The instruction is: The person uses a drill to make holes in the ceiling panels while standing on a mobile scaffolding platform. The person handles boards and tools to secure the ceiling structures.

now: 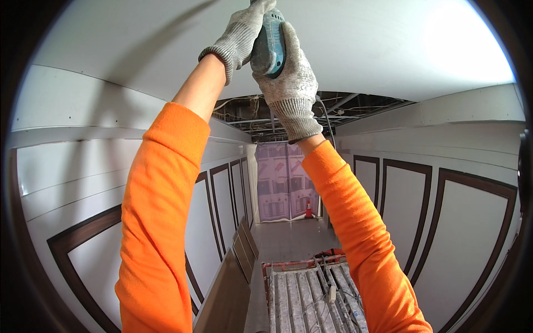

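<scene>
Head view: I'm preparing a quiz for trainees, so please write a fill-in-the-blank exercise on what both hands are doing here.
1. Both hands wear grey knitted ____.
2. The left hand and right hand grip a teal power tool raised against the white ____ panel.
3. The long sleeves are ____ in colour.
4. Far down the corridor stands a small orange traffic ____ on the floor.

Missing words: gloves; ceiling; orange; cone

You're in a corridor under fit-out, a building site indoors. The white ceiling [377,50] stops short at an open gap of bare framing and wiring [288,114], plastic sheeting [283,183] closes the far end beside an orange cone [308,209], and spare panels [244,247] lean on the dark-trimmed walls [466,222].
</scene>
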